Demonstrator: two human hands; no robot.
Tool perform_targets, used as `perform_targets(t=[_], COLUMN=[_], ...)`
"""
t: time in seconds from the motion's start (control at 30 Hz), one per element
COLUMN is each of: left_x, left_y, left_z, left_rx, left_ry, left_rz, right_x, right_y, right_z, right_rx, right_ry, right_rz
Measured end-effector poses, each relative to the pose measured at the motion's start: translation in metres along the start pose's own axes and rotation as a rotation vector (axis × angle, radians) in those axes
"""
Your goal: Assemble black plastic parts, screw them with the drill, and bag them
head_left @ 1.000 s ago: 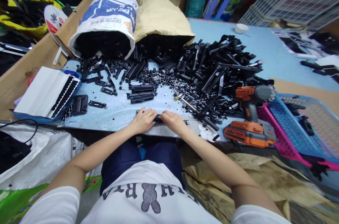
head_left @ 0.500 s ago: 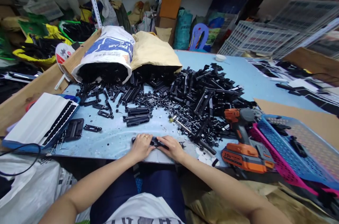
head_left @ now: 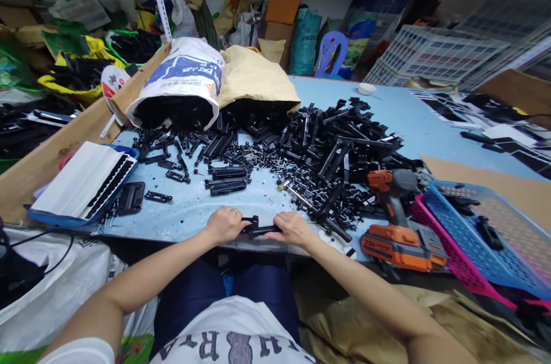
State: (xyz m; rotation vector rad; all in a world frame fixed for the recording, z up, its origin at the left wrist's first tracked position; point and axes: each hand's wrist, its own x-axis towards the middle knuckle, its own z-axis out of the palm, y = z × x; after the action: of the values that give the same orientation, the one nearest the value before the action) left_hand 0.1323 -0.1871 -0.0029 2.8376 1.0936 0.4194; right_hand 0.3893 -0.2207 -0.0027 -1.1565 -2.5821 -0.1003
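Observation:
At the table's front edge, a long black plastic part (head_left: 260, 230) spans the gap between my two hands. My left hand (head_left: 226, 225) is closed around its left end, and my right hand (head_left: 293, 228) grips the right end. Fingers cover both ends, so their shape is hidden. Just beyond my hands lies a small stack of long black plastic pieces (head_left: 228, 180). A hammer (head_left: 314, 209) with a brass-coloured head rests to the right, on scattered small screws and black bits (head_left: 286, 171).
A large heap of black parts (head_left: 340, 146) covers the middle right. An orange cordless drill (head_left: 398, 226) stands beside a blue basket (head_left: 486, 237). White and tan sacks (head_left: 258, 80) spill parts at the back. White strips (head_left: 81, 180) sit on a blue tray at left.
My hands have moved apart, the fingers now wrapped round the ends of the black part, which shows more between them. The whole view has shifted slightly.

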Motion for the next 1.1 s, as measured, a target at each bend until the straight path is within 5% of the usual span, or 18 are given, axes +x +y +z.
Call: perform_targets(t=[0.13, 0.23, 0.33, 0.43, 0.53, 0.6, 0.67, 0.77, 0.97, 1.1], left_x=[-0.025, -0.042, -0.047, -0.040, -0.028, -0.020, -0.012, 0.001, 0.030, 0.032], left_y=[0.025, 0.057, 0.078, 0.070, 0.033, 0.002, -0.024, -0.047, -0.068, -0.111], left_z=[-0.057, -0.077, -0.061, -0.026, 0.003, 0.015, 0.021, 0.024, 0.010, -0.012], left_rx=[-0.515, -0.855, -0.867, -0.592, -0.215, -0.066, 0.003, 0.047, 0.031, 0.051], left_ry=[0.143, 0.218, 0.405, 0.554, 0.517, 0.318, 0.141, 0.036, 0.122, 0.263], left_rz=[0.171, 0.159, 0.040, 0.067, 0.047, -0.019, -0.014, -0.030, -0.182, -0.532], right_x=[-0.008, -0.006, 0.017, 0.054, 0.087, 0.105, 0.122, 0.154, 0.222, 0.233], right_y=[-0.035, -0.073, -0.107, -0.114, -0.074, -0.021, 0.039, 0.114, 0.180, 0.193], right_z=[-0.031, -0.026, 0.009, 0.046, 0.060, 0.057, 0.047, 0.034, 0.029, 0.031], right_rx=[0.494, 0.788, 0.830, 0.721, 0.563, 0.429, 0.296, 0.040, -0.435, -0.439], right_ry=[0.011, 0.049, 0.279, 0.622, 0.583, 0.483, 0.395, 0.196, -0.126, -0.218], right_rz=[-0.182, -0.144, 0.097, 0.478, 0.506, 0.414, 0.475, 0.544, 0.457, 0.373])
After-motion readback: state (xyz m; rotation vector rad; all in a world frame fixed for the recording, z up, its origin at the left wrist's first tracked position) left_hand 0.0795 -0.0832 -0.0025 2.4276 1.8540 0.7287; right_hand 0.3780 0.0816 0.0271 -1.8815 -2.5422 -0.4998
